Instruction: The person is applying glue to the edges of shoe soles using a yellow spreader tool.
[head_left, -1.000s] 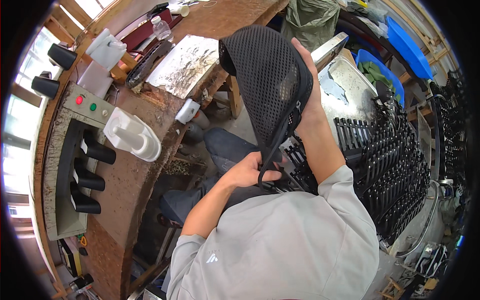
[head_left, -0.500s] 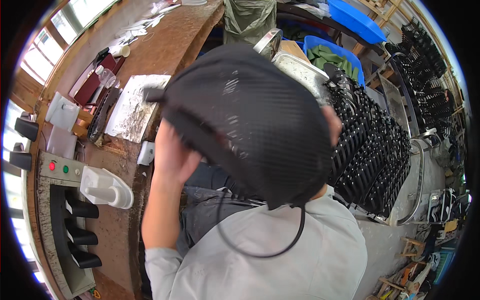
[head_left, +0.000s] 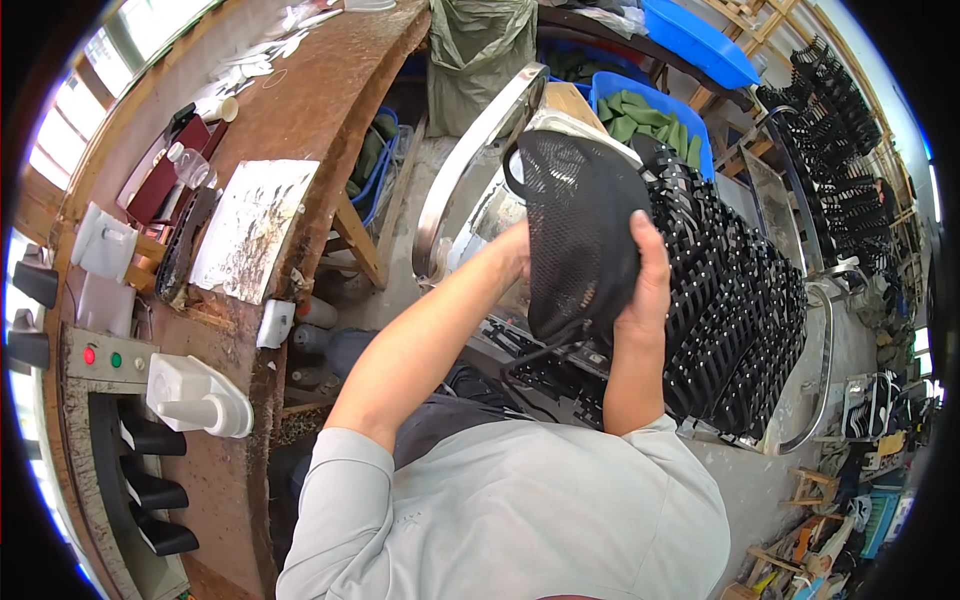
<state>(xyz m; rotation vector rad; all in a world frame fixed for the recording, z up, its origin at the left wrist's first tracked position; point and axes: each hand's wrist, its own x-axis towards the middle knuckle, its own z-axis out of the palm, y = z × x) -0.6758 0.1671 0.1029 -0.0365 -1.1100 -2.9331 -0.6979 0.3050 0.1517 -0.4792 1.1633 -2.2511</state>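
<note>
black mesh piece (head_left: pixel 580 235): right hand (head_left: pixel 646 280) clasps it, thumb raised; left hand (head_left: pixel 521 248) mostly covered, grip unclear

Runs down the left as a brown bench (head_left: pixel 330 75); carries white pieces (head_left: pixel 255 66) at upper left, a stained sheet (head_left: pixel 253 230) at mid-left, a white holder (head_left: pixel 205 398) lower down. Stands at right as a metal cart (head_left: pixel 450 177); bears black straps (head_left: pixel 735 315).

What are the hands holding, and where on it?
A black mesh piece: the right hand grips its right side; the left hand is at its left side, fingers hidden.
</note>
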